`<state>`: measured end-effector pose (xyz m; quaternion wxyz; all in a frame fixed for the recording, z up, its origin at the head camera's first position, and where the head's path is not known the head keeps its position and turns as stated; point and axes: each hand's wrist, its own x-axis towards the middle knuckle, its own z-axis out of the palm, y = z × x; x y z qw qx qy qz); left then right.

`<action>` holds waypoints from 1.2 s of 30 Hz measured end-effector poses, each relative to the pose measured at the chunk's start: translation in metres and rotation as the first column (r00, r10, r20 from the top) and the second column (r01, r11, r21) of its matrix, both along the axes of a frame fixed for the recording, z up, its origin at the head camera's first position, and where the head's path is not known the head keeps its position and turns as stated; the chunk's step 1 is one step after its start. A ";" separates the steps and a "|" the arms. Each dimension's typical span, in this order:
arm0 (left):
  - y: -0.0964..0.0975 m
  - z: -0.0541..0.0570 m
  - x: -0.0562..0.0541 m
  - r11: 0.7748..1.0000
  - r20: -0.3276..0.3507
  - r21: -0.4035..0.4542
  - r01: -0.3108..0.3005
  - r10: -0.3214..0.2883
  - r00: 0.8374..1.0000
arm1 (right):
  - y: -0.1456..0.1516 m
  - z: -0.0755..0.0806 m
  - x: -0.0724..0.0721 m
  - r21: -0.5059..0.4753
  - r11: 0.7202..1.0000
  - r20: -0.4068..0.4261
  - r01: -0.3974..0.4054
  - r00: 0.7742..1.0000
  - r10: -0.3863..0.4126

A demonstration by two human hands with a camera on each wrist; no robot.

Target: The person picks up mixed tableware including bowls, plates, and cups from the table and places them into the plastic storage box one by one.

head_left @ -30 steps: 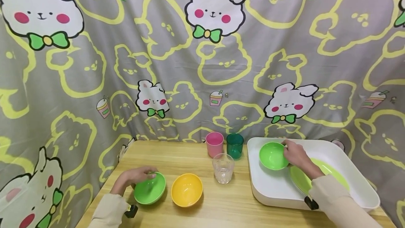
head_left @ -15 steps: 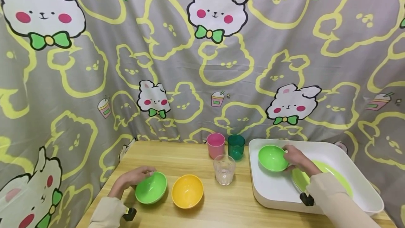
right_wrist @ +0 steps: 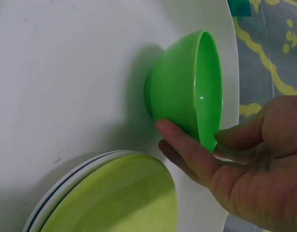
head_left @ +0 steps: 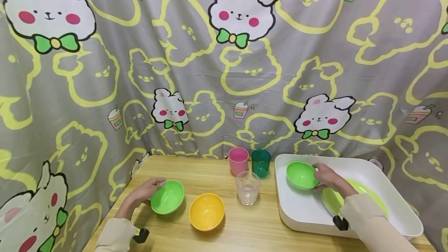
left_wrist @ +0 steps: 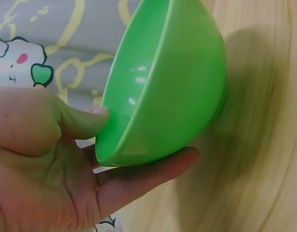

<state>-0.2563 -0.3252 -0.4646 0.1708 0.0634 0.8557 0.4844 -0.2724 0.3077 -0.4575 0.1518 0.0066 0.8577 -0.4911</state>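
Note:
At the left of the table, my left hand (head_left: 148, 189) pinches the rim of a green bowl (head_left: 168, 197). In the left wrist view the thumb is inside this bowl (left_wrist: 172, 92) and the fingers lie along its outside; a shadow shows on the wood beside it. My right hand (head_left: 327, 176) grips a second green bowl (head_left: 301, 176) by its right side, within the white tub. The right wrist view shows the thumb at that bowl's (right_wrist: 175, 82) rim and fingers against its outer wall. A yellow bowl (head_left: 206, 212) stands just right of the left-hand bowl.
The white tub (head_left: 297, 221) also holds stacked plates, a yellow-green plate (head_left: 367, 193) on top. Between the bowls and tub stand a clear cup (head_left: 247, 189), a pink cup (head_left: 238, 162) and a dark green cup (head_left: 260, 163). A patterned curtain (head_left: 203, 69) hangs behind the table.
My left hand has lifted the left green bowl up and slightly away from me. The right hand's bowl has shifted slightly lower in the view and tilted a little.

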 end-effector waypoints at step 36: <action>0.028 0.017 -0.005 0.918 -0.068 0.319 -0.235 0.270 0.960 | -0.015 0.027 0.029 0.203 0.971 -0.469 0.129 0.883 -0.019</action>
